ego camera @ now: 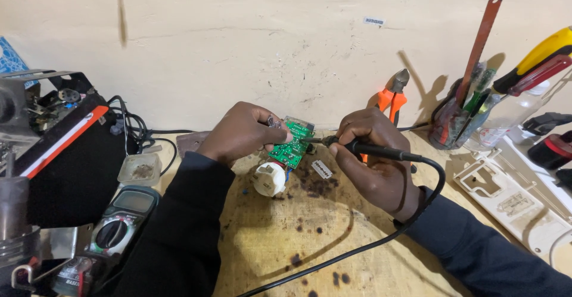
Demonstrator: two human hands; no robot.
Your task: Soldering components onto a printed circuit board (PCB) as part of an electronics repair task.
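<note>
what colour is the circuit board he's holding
Green, with white markings; the circuit board shows in the head view.

I see my left hand (pixel 241 133) and right hand (pixel 372 154) meeting on the circuit board (pixel 292 144) mid-table (pixel 310 237); multimeter (pixel 122 219) lies left, pliers (pixel 393 94) behind, tool holder (pixel 453 121) to the right by the wall.
</note>
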